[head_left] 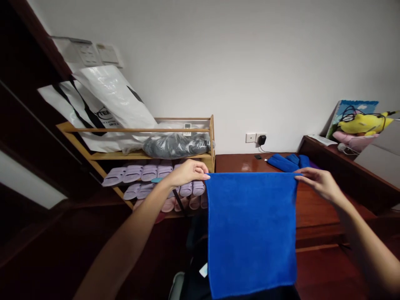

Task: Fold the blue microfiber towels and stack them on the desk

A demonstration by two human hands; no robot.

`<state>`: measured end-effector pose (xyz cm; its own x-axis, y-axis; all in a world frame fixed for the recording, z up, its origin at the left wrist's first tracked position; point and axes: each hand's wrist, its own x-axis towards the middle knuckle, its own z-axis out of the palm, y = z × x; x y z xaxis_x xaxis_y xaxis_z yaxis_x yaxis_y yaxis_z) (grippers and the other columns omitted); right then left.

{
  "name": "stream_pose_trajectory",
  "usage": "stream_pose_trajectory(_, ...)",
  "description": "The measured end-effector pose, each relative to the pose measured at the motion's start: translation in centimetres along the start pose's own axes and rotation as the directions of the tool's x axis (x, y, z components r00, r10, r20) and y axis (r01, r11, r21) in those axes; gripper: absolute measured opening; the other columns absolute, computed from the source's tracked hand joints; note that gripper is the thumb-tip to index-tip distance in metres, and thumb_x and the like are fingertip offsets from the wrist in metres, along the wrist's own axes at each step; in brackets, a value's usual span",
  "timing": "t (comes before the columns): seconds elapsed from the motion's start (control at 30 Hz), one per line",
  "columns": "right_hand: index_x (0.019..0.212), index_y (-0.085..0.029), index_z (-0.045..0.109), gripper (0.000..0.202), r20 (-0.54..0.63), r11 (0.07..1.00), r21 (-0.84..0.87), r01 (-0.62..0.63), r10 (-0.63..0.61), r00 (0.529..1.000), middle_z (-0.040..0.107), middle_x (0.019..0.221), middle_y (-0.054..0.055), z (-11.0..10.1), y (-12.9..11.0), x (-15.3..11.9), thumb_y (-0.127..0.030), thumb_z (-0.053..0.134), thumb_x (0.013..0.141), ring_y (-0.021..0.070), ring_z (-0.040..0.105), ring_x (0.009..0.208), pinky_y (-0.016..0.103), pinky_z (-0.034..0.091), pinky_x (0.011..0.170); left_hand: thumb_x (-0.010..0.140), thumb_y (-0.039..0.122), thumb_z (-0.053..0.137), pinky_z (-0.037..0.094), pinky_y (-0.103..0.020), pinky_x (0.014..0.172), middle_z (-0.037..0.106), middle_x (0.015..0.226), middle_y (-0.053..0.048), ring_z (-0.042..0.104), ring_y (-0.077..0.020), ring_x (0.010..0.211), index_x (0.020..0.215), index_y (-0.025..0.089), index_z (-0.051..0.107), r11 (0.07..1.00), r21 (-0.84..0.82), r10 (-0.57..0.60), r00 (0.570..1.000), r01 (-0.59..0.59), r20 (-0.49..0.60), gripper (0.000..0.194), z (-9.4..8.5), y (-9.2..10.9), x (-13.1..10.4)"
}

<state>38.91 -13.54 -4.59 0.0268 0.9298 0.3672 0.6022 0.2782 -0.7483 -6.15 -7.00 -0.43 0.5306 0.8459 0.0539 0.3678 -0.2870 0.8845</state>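
Observation:
A blue cloth [252, 233] hangs spread out and nearly flat between my two hands, its top edge pulled straight. My left hand [191, 171] pinches the upper left corner between thumb and fingers. At the upper right corner, my right hand [315, 180] pinches the same edge. A small white tag [203, 270] shows beside the cloth's lower left side. Behind the cloth, more folded blue cloths [283, 162] lie on the reddish-brown wooden surface [237, 161].
On the left stands a wooden rack [137, 156] with several lilac slippers [149, 172], a white bag [115, 96] and a grey plastic-wrapped bundle [178, 144]. A black plug [261, 140] sits in the wall socket. At right, a yellow plush toy [362, 124] rests on a ledge.

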Motion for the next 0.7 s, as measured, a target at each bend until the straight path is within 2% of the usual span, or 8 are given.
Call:
stream_pose_trajectory(0.07, 0.082, -0.022, 0.07, 0.043, 0.032, 0.998, -0.055, -0.01, 0.011, 0.999, 0.072, 0.085, 0.006, 1.3, 2.3, 1.3, -0.062, 0.064, 0.069, 0.0248, 0.065, 0.082, 0.033, 0.051, 0.074, 0.059, 0.036, 0.079, 0.045, -0.023, 0.062, 0.066, 0.065, -0.001, 0.061, -0.0142, 0.064, 0.068, 0.017, 0.065, 1.0, -0.01, -0.028, 0.999, 0.028, 0.038, 0.025, 0.6, -2.6, 2.0)
stream_pose_trajectory(0.13, 0.078, -0.021, 0.07, 0.042, 0.024, 0.993, -0.101, -0.057, 0.06, 0.998, 0.072, 0.08, 0.005, 2.6, 4.7, 2.8, -0.061, 0.063, 0.068, 0.0239, 0.065, 0.079, 0.032, 0.05, 0.072, 0.057, 0.036, 0.079, 0.046, -0.025, 0.066, 0.067, 0.068, -0.001, 0.062, -0.0153, 0.068, 0.067, 0.016, 0.067, 0.997, 0.005, -0.076, 0.997, 0.076, -0.003, 0.026, 1.4, -5.0, 4.1)
stream_pose_trajectory(0.27, 0.071, -0.021, 0.07, 0.032, -0.088, 0.969, -0.173, -0.176, 0.163, 0.983, 0.07, 0.075, 0.004, 5.6, 8.6, 5.9, -0.051, 0.067, 0.059, 0.0236, 0.065, 0.076, 0.032, 0.048, 0.071, 0.06, 0.036, 0.078, 0.047, -0.026, 0.065, 0.067, 0.069, -0.002, 0.061, -0.0169, 0.071, 0.068, 0.014, 0.067, 0.981, 0.077, -0.17, 0.981, 0.177, -0.094, 0.026, 3.1, -9.1, 8.4)
stream_pose_trajectory(0.33, 0.069, -0.021, 0.069, 0.027, -0.138, 0.954, -0.185, -0.235, 0.212, 0.967, 0.069, 0.069, 0.003, 7.3, 10.1, 7.1, -0.046, 0.067, 0.059, 0.0232, 0.065, 0.073, 0.032, 0.048, 0.068, 0.07, 0.036, 0.074, 0.049, -0.029, 0.067, 0.067, 0.078, -0.004, 0.062, -0.0182, 0.075, 0.077, 0.012, 0.066, 0.957, 0.119, -0.244, 0.958, 0.263, -0.153, 0.026, 4.2, -10.8, 10.6)
stream_pose_trajectory(0.47, 0.075, -0.019, 0.067, 0.023, -0.16, 0.923, -0.148, -0.356, 0.333, 0.929, 0.066, 0.056, 0.002, 10.8, 12.9, 8.5, -0.038, 0.059, 0.067, 0.0192, 0.064, 0.051, 0.029, 0.049, 0.056, 0.089, 0.034, 0.057, 0.052, -0.041, 0.081, 0.058, 0.116, -0.008, 0.06, -0.0207, 0.097, 0.115, 0.016, 0.056, 0.889, 0.16, -0.392, 0.894, 0.429, -0.215, 0.031, 6.3, -13.6, 14.1)
stream_pose_trajectory(0.57, 0.083, -0.017, 0.065, 0.024, -0.129, 0.904, -0.091, -0.418, 0.406, 0.905, 0.069, 0.059, 0.003, 12.9, 14.8, 9.3, -0.034, 0.053, 0.072, 0.0174, 0.063, 0.044, 0.027, 0.049, 0.05, 0.09, 0.034, 0.056, 0.051, -0.042, 0.083, 0.056, 0.119, -0.008, 0.059, -0.0212, 0.099, 0.119, 0.017, 0.053, 0.842, 0.146, -0.483, 0.847, 0.519, -0.221, 0.033, 7.5, -15.3, 15.8)
stream_pose_trajectory(0.7, 0.086, -0.017, 0.064, 0.022, -0.093, 0.89, -0.058, -0.453, 0.447, 0.89, 0.072, 0.072, 0.007, 15.1, 17.0, 10.5, -0.031, 0.051, 0.074, 0.019, 0.069, 0.058, 0.026, 0.052, 0.054, 0.09, 0.034, 0.056, 0.052, -0.042, 0.082, 0.057, 0.118, -0.008, 0.06, -0.0209, 0.098, 0.119, 0.017, 0.053, 0.8, 0.124, -0.556, 0.802, 0.588, -0.218, 0.034, 8.2, -17.3, 17.4)
